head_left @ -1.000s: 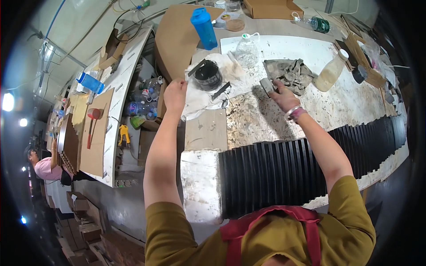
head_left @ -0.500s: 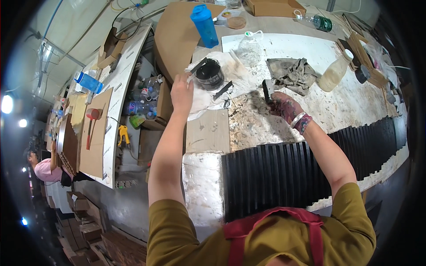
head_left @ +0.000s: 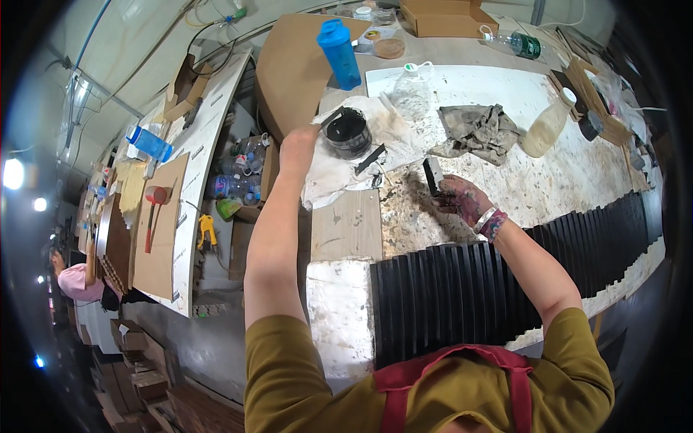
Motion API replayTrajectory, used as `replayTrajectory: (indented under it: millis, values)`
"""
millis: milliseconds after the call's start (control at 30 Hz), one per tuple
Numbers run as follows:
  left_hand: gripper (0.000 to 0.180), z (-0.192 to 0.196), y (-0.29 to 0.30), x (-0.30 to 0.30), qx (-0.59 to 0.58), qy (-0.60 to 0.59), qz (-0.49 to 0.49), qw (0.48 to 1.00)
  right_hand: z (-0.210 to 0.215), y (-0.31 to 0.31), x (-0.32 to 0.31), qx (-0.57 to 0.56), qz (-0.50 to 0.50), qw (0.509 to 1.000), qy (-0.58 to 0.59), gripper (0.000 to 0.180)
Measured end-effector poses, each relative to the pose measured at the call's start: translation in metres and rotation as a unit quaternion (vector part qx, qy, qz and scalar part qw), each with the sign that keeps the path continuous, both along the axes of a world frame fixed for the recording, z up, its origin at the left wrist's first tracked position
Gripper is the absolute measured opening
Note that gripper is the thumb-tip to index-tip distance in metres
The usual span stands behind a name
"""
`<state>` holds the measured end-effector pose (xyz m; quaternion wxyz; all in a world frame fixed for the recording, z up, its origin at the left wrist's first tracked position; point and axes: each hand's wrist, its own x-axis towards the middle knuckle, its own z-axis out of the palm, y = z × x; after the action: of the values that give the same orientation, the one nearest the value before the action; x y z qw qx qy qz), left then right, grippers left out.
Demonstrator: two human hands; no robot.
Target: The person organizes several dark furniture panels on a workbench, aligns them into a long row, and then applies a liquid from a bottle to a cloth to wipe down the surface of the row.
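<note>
My right hand (head_left: 462,198), stained with dark paint, grips a small black block (head_left: 433,175) above the speckled bench top, just behind a long row of black slats (head_left: 462,296). My left hand (head_left: 297,148) reaches forward and rests on a stained white cloth (head_left: 328,169) beside a round black tin (head_left: 348,132). A black brush or stick (head_left: 370,159) lies on the cloth between the hands.
A grey rag (head_left: 480,128), a clear empty bottle (head_left: 413,90), a milky plastic bottle (head_left: 545,126) and a blue shaker bottle (head_left: 339,52) stand farther back. Cardboard sheets (head_left: 289,68) lean at the left. Another person in a pink cap (head_left: 72,280) is far left.
My right hand has drawn back from the grey rag toward me with the black block. My left hand shifted slightly toward the cloth near the black tin.
</note>
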<state>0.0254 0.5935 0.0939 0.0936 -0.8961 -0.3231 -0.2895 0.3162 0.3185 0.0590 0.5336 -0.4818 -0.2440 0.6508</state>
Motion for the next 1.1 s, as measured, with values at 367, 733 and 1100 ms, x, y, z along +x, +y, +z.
replayTrajectory:
  millis: [367, 733, 1100]
  values:
    - [0.022, 0.030, -0.008, 0.023, -0.291, -0.212, 0.092, 0.929, 0.010, 0.011, 0.000, -0.014, -0.057, 0.998, -0.013, 0.038]
    - [0.020, 0.023, -0.013, 0.044, -0.236, -0.137, 0.156, 0.949, 0.053, 0.086, -0.023, 0.028, -0.001, 0.988, -0.154, 0.045]
    - [0.023, 0.032, 0.006, 0.026, -0.373, -0.369, 0.141, 0.840, 0.054, 0.194, -0.068, 0.183, -0.030, 0.831, -0.524, 0.056]
